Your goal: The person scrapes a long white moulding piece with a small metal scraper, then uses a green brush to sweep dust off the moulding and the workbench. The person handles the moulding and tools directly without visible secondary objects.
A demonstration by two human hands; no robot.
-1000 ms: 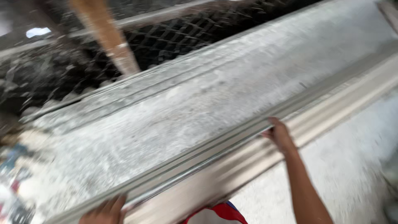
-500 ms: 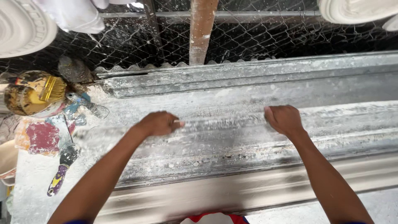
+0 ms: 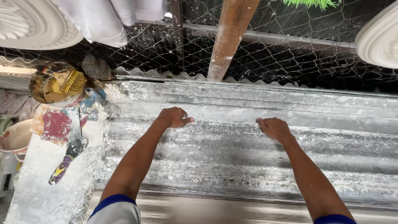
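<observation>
On the long grey mould (image 3: pixel 232 166) that fills the middle of the view, both hands press down side by side, a little apart. Fingers of the left hand (image 3: pixel 174 117) are curled together, the fingertips and thumb resting on a raised ridge of the mould; nothing is clasped inside them. Resting on the same ridge further along, the right hand (image 3: pixel 274 128) is likewise curled, knuckles up, and closed on nothing. Both forearms reach up from the bottom edge, each ending in a short sleeve with a blue band.

Running from left to right across the bench, the mould is ribbed lengthwise and dusted with white plaster, its far edge lying just below a wire mesh fence (image 3: pixel 290 54). A rusty brown post (image 3: pixel 230 37) stands upright behind the mould, between the two hands and beyond them.

To the left of the mould lies a scraper with a purple and yellow handle (image 3: pixel 66 159) on a plaster-caked surface, near a patch of red paint. Further back sits a dirty round pot (image 3: pixel 52 85) with a yellow brush (image 3: pixel 74 81) across its top. White plaster rosettes (image 3: pixel 33 23) hang at the upper left and upper right corners, and white cloth (image 3: pixel 99 18) hangs beside the left one.
</observation>
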